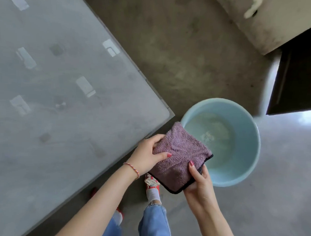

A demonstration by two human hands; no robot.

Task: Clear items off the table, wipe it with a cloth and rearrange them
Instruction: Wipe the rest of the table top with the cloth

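Purple cloth [180, 157] folded, gripped by both hands, left hand [146, 157] at one edge, right hand [199, 181] at a corner, held betw. table [63, 97] corner & blue basin [249, 147] w/ water; step looks like wipe prep, next prob. lay cloth flat on table.

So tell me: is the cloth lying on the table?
No, both hands hold the purple cloth beside the table.

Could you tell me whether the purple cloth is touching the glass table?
Apart: the head view shows floor between the cloth and the table corner.
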